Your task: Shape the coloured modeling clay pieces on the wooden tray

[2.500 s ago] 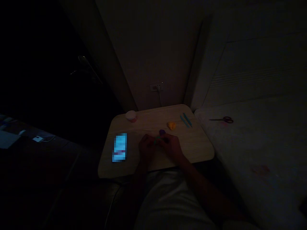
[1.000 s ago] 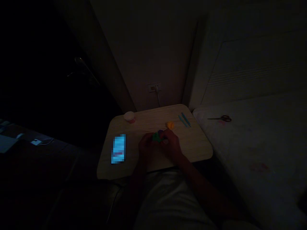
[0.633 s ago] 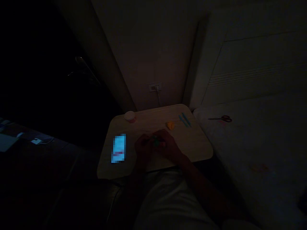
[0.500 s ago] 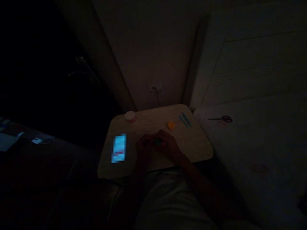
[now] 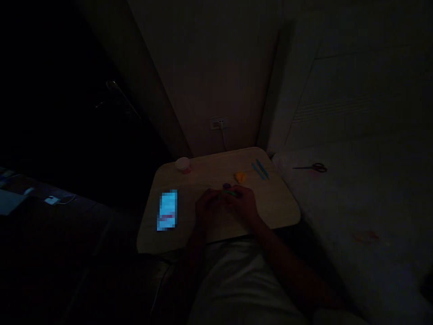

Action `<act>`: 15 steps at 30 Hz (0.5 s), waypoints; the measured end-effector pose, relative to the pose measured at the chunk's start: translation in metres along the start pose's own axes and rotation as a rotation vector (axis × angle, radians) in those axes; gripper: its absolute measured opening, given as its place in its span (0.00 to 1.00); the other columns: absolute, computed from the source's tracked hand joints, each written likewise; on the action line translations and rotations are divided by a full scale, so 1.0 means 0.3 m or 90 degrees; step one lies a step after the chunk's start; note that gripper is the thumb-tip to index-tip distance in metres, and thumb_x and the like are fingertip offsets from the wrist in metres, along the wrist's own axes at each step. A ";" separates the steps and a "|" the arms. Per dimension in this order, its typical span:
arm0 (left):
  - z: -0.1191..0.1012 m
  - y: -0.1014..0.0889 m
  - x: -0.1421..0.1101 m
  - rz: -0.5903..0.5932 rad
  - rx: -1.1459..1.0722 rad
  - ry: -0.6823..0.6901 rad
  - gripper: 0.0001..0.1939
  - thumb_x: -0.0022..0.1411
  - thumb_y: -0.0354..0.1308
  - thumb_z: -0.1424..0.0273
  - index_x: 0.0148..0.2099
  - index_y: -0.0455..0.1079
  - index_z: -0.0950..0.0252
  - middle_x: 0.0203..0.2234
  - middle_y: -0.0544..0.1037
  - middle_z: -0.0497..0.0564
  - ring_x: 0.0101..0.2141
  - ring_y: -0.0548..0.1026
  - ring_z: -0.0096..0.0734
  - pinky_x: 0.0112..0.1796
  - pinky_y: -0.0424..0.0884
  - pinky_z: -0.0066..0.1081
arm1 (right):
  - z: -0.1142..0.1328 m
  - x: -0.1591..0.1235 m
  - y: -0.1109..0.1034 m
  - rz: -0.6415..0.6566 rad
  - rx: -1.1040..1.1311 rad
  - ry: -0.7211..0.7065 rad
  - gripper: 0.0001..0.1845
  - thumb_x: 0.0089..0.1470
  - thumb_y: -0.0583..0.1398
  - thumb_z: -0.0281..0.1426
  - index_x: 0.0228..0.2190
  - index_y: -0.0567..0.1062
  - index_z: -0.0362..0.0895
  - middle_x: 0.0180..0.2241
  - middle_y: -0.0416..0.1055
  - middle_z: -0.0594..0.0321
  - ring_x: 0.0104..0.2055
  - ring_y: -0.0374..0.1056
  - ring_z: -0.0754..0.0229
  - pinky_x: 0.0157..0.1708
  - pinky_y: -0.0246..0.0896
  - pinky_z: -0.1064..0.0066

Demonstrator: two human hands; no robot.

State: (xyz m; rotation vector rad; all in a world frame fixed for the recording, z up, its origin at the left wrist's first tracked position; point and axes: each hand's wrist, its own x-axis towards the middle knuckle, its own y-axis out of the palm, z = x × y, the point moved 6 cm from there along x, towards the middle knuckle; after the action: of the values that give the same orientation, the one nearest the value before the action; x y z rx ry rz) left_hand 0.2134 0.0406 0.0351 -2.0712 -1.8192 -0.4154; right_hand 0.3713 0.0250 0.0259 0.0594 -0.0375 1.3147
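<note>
Close together over the small wooden table [image 5: 176,241], my two hands work on a thin green piece [image 5: 231,193] that looks like modelling clay. My right hand [image 5: 245,203] has its fingers closed on the green piece. My left hand [image 5: 205,206] is closed at the piece's left end, its fingertips lost in the dark. Just beyond the right fingers shows a small purple lump [image 5: 227,185]; whether it touches them I cannot tell. An orange-yellow lump [image 5: 240,177] lies past the right hand.
A lit, pixelated phone [image 5: 167,210] lies at the table's left. A small round tub [image 5: 183,165] stands at the back left, two blue sticks [image 5: 260,169] at the back right. Scissors [image 5: 311,167] rest on the pale surface to the right. A wall socket [image 5: 218,123] holds a plug.
The green piece has turned and moved up and right, now showing as a thin strip. My right hand has shifted slightly right, and the purple lump shows more plainly beyond it.
</note>
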 end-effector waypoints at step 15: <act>0.018 -0.008 0.005 -0.023 0.053 0.059 0.09 0.61 0.66 0.61 0.36 0.81 0.60 0.35 0.77 0.52 0.38 0.76 0.34 0.40 0.75 0.33 | 0.012 0.002 0.035 0.099 0.040 -0.071 0.16 0.56 0.60 0.41 0.40 0.82 0.47 0.44 0.81 0.55 0.44 0.76 0.53 0.39 0.73 0.66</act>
State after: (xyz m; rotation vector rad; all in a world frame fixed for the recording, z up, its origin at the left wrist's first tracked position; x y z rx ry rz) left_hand 0.2113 0.0445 0.0311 -1.9345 -1.7918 -0.4309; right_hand 0.3613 0.0279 0.0297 0.1876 -0.0974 1.4665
